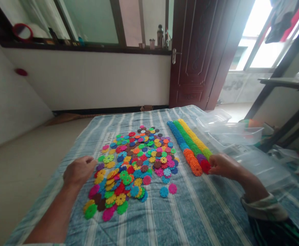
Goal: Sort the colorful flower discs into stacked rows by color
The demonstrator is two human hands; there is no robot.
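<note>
Two bare hands work over a blue striped cloth covering the tabletop. The right hand has its fingers pressed together, pinching a red disc at the near end of the stacked rows, where blue, green and yellow lines of discs lie side by side, with orange and purple ones at the near end. The left hand rests with fingers loosely curled at the left edge of the loose pile of coloured discs, touching it. Clear plastic containers sit just beyond the right hand
</note>
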